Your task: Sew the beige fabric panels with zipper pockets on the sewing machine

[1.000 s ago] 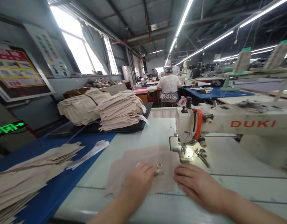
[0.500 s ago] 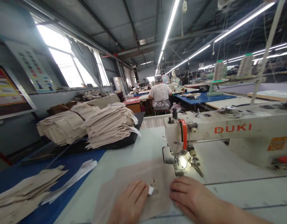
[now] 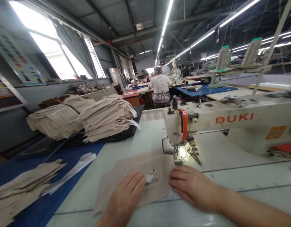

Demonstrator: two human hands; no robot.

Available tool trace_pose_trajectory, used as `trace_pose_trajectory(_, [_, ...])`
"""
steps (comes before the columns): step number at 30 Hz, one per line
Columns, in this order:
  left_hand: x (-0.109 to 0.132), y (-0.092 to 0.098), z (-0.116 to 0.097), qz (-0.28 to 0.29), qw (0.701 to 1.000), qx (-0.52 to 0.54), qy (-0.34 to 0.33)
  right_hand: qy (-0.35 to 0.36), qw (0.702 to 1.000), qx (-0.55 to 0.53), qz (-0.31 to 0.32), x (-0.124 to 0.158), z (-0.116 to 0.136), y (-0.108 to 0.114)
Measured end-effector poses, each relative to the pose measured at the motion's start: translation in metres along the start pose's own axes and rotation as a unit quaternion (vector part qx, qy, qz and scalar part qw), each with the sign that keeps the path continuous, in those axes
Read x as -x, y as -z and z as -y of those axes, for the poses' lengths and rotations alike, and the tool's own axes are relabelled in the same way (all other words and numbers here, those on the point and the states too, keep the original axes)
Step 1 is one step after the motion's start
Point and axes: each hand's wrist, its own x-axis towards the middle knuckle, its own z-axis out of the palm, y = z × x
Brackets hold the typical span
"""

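Note:
A beige fabric piece (image 3: 136,164) lies flat on the pale sewing table (image 3: 230,176), just left of the needle of a white DUKI sewing machine (image 3: 230,121). A small metal ring (image 3: 153,171) and a white label (image 3: 149,178) sit on the fabric. My left hand (image 3: 126,198) rests flat on the fabric, fingers stretched toward the label. My right hand (image 3: 193,187) lies flat at the fabric's right edge, fingers pointing left, just below the presser foot (image 3: 178,156).
Two tall stacks of beige cut pieces (image 3: 88,118) stand at the back left on a black tray. More beige pieces (image 3: 22,186) and white strips (image 3: 74,168) lie on a blue surface at the left. A person (image 3: 160,86) sits with their back to me, farther down the hall.
The camera has swung a little right and up, then steadied. Both hands stay flat on the fabric; the left fingers have edged toward the white label.

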Motion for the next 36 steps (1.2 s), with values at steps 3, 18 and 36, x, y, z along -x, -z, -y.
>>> trace_pose_trajectory(3, [-0.011,-0.006,0.001,0.002,1.0,-0.01,-0.002,0.0,1.0,0.012,0.006,-0.001,0.0,0.0])
trace_pose_trajectory(18, [-0.054,-0.078,-0.022,0.115,0.989,0.074,0.049,-0.017,0.998,0.043,0.037,-0.002,-0.002,0.003])
trace_pose_trajectory(36, [-0.058,-0.074,-0.021,0.042,0.996,0.078,0.024,-0.027,0.996,0.065,0.055,-0.001,-0.001,0.005])
